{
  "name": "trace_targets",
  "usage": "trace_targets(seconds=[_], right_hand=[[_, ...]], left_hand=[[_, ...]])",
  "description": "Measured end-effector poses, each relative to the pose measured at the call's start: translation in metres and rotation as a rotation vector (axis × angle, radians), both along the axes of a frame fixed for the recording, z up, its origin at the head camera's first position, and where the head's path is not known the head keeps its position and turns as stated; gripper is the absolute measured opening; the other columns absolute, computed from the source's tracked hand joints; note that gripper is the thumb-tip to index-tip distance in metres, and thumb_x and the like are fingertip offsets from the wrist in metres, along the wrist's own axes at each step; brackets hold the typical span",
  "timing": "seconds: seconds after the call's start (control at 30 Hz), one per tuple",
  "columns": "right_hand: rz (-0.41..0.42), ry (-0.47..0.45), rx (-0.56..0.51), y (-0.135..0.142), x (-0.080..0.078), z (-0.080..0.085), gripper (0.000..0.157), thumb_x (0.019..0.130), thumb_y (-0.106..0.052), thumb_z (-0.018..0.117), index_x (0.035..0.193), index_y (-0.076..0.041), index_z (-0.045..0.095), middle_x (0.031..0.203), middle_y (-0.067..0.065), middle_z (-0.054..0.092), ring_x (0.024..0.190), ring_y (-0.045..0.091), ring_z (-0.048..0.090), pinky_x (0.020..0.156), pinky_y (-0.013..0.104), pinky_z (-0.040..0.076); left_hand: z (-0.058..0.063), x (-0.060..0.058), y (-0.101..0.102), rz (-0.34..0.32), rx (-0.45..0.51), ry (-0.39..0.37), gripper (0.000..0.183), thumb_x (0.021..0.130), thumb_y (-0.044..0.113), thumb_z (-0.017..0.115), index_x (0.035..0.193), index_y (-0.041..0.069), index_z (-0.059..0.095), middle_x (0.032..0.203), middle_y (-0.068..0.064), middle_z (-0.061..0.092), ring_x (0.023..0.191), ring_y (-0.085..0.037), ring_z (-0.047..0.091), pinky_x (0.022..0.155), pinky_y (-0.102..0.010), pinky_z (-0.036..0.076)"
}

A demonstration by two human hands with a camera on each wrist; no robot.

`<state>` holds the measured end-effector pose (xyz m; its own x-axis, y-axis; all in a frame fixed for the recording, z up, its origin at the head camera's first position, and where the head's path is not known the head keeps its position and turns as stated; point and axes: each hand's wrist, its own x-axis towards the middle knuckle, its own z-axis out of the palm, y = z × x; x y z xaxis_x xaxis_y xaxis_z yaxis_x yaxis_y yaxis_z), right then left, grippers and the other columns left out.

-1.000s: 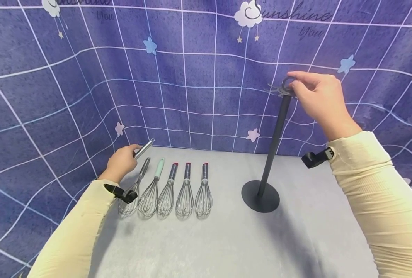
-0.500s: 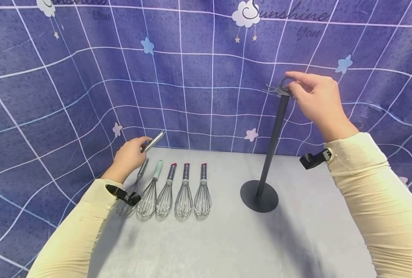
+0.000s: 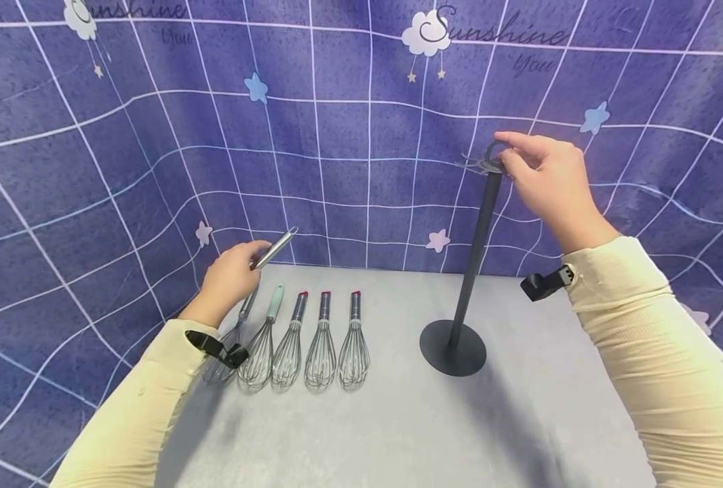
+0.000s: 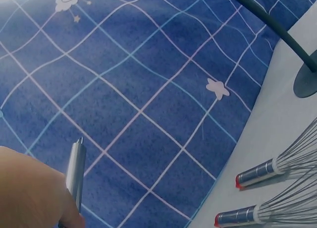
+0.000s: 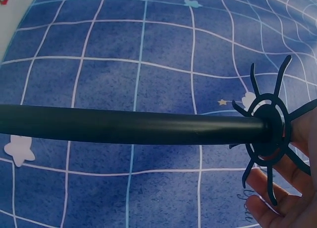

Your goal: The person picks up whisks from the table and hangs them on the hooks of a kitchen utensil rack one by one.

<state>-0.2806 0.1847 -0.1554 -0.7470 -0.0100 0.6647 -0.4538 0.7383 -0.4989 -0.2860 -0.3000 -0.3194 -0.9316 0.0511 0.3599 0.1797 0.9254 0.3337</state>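
Note:
My left hand (image 3: 232,276) grips a silver-handled utensil (image 3: 278,247), whose handle points up and to the right with a small loop at its end. The utensil's lower end is hidden behind the hand and forearm. In the left wrist view, the same handle (image 4: 76,169) shows beside the thumb side of the hand. At the right, a tall black stand (image 3: 479,251) rises from a round base (image 3: 453,348) on the table. With thumb and forefinger, my right hand (image 3: 551,177) pinches the ring at the stand's top. Thin curved hooks (image 5: 282,75) spread around that top in the right wrist view.
Several wire whisks lie in a row below the left hand, including a mint-handled whisk (image 3: 275,303) and a red-tipped whisk (image 3: 355,356). A blue gridded curtain (image 3: 349,135) hangs behind the grey table (image 3: 361,440).
My left hand has moved right and a little up with the silver-handled utensil, mostly in the first half second. The right hand keeps its pinch on the ring.

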Motion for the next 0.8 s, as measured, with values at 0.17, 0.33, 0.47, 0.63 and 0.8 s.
trace_targets(seconds=[0.17, 0.33, 0.47, 0.63, 0.8], right_hand=[[0.002, 0.023, -0.017, -0.001, 0.0, -0.002, 0.034, 0.1, -0.03, 0.057, 0.13, -0.031, 0.07, 0.118, 0.008, 0.073, 0.097, 0.006, 0.067, 0.071, 0.02, 0.038], [0.007, 0.045, -0.038, -0.002, 0.001, -0.005, 0.032, 0.099, -0.029, 0.058, 0.129, -0.03, 0.072, 0.117, 0.009, 0.074, 0.089, -0.011, 0.059, 0.073, 0.017, 0.039], [0.003, 0.059, -0.042, -0.002, 0.002, -0.007, 0.032, 0.099, -0.026, 0.059, 0.128, -0.028, 0.072, 0.116, 0.01, 0.074, 0.088, -0.014, 0.056, 0.074, 0.017, 0.039], [-0.01, 0.082, -0.032, -0.003, 0.0, -0.007, 0.032, 0.099, -0.024, 0.059, 0.128, -0.028, 0.072, 0.113, 0.009, 0.074, 0.096, -0.001, 0.064, 0.078, 0.019, 0.04], [-0.01, 0.098, -0.019, -0.004, -0.002, -0.007, 0.032, 0.1, -0.023, 0.058, 0.128, -0.026, 0.072, 0.109, 0.01, 0.073, 0.107, 0.024, 0.068, 0.08, 0.023, 0.041]], left_hand=[[0.002, 0.002, 0.006, -0.003, 0.019, 0.013, 0.056, 0.088, -0.001, 0.058, 0.142, 0.015, 0.056, 0.117, -0.018, 0.066, 0.097, -0.039, 0.064, 0.067, -0.054, 0.05], [0.002, 0.0, 0.012, -0.001, 0.039, 0.029, 0.055, 0.089, 0.0, 0.06, 0.141, 0.017, 0.057, 0.113, -0.014, 0.065, 0.088, -0.034, 0.062, 0.064, -0.049, 0.049], [0.002, 0.0, 0.016, -0.016, 0.056, 0.022, 0.055, 0.09, 0.001, 0.06, 0.141, 0.018, 0.056, 0.113, -0.014, 0.065, 0.084, -0.032, 0.06, 0.062, -0.045, 0.048], [0.004, 0.001, 0.019, -0.031, 0.066, 0.045, 0.053, 0.091, 0.001, 0.061, 0.141, 0.017, 0.056, 0.112, -0.014, 0.064, 0.079, -0.03, 0.058, 0.059, -0.043, 0.045], [0.007, 0.002, 0.022, -0.043, 0.073, 0.061, 0.053, 0.091, 0.002, 0.064, 0.142, 0.016, 0.056, 0.112, -0.014, 0.065, 0.078, -0.03, 0.057, 0.064, -0.046, 0.046]])
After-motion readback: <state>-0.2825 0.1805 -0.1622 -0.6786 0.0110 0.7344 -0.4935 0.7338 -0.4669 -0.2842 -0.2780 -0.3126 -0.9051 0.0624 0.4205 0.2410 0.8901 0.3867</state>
